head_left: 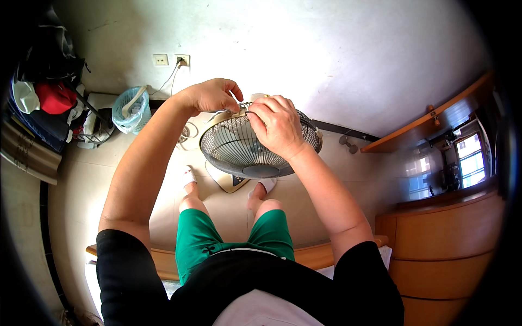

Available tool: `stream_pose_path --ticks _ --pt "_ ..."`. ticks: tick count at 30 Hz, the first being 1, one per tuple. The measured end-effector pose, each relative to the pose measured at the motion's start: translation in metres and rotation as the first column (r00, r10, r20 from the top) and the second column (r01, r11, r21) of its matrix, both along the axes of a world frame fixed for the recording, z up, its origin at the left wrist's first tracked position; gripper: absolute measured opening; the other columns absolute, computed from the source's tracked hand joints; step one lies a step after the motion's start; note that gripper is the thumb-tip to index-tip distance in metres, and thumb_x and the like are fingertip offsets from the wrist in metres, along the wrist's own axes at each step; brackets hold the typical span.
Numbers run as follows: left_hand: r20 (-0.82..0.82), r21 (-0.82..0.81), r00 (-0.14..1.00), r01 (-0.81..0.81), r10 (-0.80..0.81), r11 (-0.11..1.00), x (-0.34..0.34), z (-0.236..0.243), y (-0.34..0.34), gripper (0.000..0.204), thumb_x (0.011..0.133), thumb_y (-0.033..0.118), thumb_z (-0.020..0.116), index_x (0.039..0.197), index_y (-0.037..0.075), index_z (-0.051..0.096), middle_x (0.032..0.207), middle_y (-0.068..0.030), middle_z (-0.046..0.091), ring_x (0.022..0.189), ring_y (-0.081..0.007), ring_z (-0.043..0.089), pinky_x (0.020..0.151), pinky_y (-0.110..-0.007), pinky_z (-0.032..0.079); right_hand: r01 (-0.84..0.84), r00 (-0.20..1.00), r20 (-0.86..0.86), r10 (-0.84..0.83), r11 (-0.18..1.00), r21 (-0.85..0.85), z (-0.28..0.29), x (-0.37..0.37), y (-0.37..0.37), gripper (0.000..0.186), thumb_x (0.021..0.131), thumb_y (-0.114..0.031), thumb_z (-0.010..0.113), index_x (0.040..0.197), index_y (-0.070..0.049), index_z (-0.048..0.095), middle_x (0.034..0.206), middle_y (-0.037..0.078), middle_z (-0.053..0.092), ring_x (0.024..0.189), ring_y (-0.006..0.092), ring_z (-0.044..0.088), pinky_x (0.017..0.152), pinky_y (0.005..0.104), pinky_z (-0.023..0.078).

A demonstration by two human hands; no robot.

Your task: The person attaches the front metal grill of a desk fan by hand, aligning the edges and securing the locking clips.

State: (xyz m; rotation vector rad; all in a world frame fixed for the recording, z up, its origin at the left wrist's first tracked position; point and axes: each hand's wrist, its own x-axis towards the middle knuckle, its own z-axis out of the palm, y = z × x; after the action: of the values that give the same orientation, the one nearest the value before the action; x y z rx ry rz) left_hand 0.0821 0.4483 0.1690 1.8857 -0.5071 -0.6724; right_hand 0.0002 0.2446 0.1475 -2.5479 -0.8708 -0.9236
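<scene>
A standing electric fan (247, 145) with a dark wire grille and a pale rim stands on the floor in front of me. My left hand (213, 98) is over the top left of its rim, fingers bent and closed toward the thumb. A small pale piece of the rim (236, 110) lies at those fingertips; what they pinch is too small to make out. Over the top of the grille, my right hand (278, 126) has its fingers curled on the upper edge. Below the grille, the fan's pale base (225, 178) with a dark control panel shows between my feet.
A blue-lined wastebasket (130, 110) stands by the wall at left, beside piled clothes and bags (46, 98). The fan-side wall has an outlet with a plugged-in cord (180, 61). A small dumbbell (348, 144) lies on the floor right. Wooden drawers (446, 239) stand at right.
</scene>
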Motion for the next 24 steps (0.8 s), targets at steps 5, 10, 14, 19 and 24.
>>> stream_pose_path --ticks 5,10,14,19,24 --pt "0.595 0.567 0.784 -0.254 -0.176 0.783 -0.019 0.027 -0.022 0.015 0.073 0.014 0.064 0.083 0.008 0.072 0.085 -0.0121 0.070 0.086 -0.0225 0.065 0.093 -0.037 0.041 0.002 1.000 0.016 -0.001 1.000 -0.004 -0.001 0.000 0.001 0.010 0.083 -0.014 0.068 0.091 -0.008 0.069 0.098 0.003 0.068 0.095 0.0234 0.061 0.086 0.0378 0.047" --pt "0.659 0.609 0.728 -0.371 -0.187 0.701 -0.024 0.025 -0.035 0.022 0.079 0.027 0.062 0.093 0.015 0.075 0.093 -0.0107 0.073 0.102 -0.0240 0.066 0.106 -0.043 0.032 0.039 0.999 -0.008 -0.039 0.999 -0.020 -0.003 0.002 -0.009 0.010 0.082 -0.013 0.068 0.091 -0.009 0.069 0.097 0.003 0.068 0.094 0.0236 0.061 0.086 0.0377 0.047" --pt "0.013 -0.010 0.940 -0.340 0.340 0.940 0.039 -0.004 0.022 0.029 0.087 0.030 0.055 0.100 0.008 0.068 0.102 -0.0077 0.074 0.090 -0.0210 0.063 0.094 -0.040 0.039 -0.013 1.000 -0.010 0.013 1.000 -0.002 0.000 0.000 0.001 0.008 0.083 -0.013 0.068 0.089 -0.009 0.070 0.096 0.003 0.067 0.094 0.0237 0.061 0.085 0.0376 0.047" --pt "0.047 -0.259 0.740 -0.639 0.671 0.724 0.036 0.006 0.043 0.039 0.091 0.038 0.060 0.111 0.004 0.063 0.115 -0.0112 0.067 0.097 -0.0184 0.056 0.092 -0.033 0.038 -0.014 0.999 0.037 0.013 1.000 0.024 -0.004 0.001 0.001 0.006 0.084 -0.013 0.067 0.088 -0.009 0.070 0.095 0.002 0.068 0.092 0.0236 0.061 0.084 0.0375 0.047" --pt "0.224 -0.409 0.338 -0.818 0.914 0.403 -0.043 -0.110 0.029 0.039 0.092 0.033 0.069 0.108 0.000 0.057 0.100 -0.0115 0.061 0.091 -0.0188 0.056 0.081 -0.032 0.048 0.029 0.996 0.081 -0.032 0.999 0.040 -0.006 0.005 0.001 0.003 0.083 -0.012 0.067 0.085 -0.009 0.068 0.094 0.002 0.067 0.097 0.0214 0.061 0.086 0.0373 0.048"
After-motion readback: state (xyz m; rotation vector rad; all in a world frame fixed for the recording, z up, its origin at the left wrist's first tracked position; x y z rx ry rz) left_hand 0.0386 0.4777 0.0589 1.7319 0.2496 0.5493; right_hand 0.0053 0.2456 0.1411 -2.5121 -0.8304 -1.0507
